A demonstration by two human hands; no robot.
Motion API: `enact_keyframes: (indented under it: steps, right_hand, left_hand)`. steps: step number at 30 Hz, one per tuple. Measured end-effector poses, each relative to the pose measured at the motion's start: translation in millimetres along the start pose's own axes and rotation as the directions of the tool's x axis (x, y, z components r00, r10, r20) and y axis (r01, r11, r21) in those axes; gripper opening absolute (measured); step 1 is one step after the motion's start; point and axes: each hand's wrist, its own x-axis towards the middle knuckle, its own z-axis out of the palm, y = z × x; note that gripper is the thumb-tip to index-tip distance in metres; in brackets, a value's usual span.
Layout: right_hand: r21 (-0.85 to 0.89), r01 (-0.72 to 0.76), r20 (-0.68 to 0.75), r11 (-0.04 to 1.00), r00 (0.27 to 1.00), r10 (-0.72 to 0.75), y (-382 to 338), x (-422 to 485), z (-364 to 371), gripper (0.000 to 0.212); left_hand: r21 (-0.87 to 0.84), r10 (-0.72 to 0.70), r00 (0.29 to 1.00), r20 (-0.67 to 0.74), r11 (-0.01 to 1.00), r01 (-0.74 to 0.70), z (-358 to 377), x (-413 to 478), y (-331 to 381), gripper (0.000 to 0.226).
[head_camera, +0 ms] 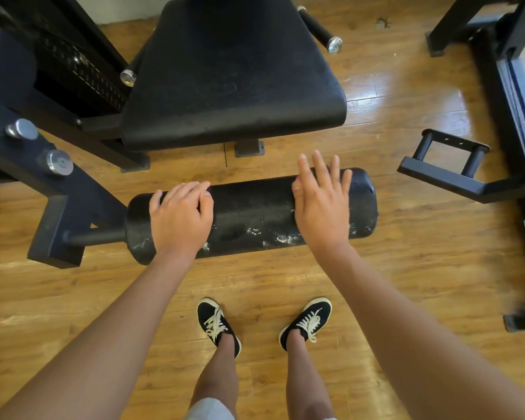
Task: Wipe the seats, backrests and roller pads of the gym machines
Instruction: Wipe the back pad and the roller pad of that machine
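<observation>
Black roller pad (252, 213) x1 under L hand (181, 219), R hand (322, 207).

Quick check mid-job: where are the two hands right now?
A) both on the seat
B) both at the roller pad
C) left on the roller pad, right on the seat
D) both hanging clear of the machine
B: the left hand rests with loosely bent fingers on the left part of the roller pad, and the right hand lies flat near its right end; neither touches the seat.

roller pad (252, 213): underside hidden | seat (234, 71): top cropped | right machine frame (497, 86): cropped
</observation>
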Motion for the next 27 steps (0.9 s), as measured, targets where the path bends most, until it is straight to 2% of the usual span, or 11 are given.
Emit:
enact_keyframes:
  steps: [5,9,22,27]
  right_hand:
    - [-0.023,0.133,0.037,0.991,0.991,-0.132,18,2,-6,0.049]
    - [-0.027,0.012,-0.002,1.0,1.0,-0.012,50,8,-17,0.051]
    - [0.092,-0.028,-0.086,0.995,0.996,0.036,57,-6,-15,0.049]
    - [0.118,0.013,-0.086,0.993,0.996,-0.003,63,-10,-16,0.049]
  left_hand:
    - [0.003,0.003,1.0,0.008,1.0,-0.003,1,0,-1,0.046]
    - [0.002,-0.002,1.0,0.009,1.0,0.002,1,1,-1,0.048]
    - [-0.003,-0.008,1.0,0.009,1.0,0.008,1,0,-1,0.051]
    - [0.005,-0.013,1.0,0.008,1.0,0.012,0,1,-1,0.048]
